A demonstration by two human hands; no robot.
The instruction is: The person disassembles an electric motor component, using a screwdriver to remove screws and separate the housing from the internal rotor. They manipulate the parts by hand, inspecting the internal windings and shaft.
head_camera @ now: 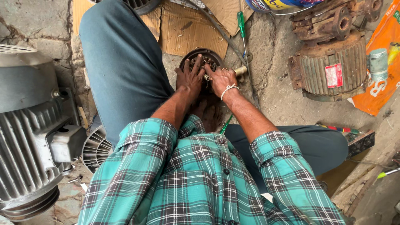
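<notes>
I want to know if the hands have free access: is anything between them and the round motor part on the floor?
Nothing visible: the left hand and right hand already rest on the motor part, fingers in its windings.
</notes>
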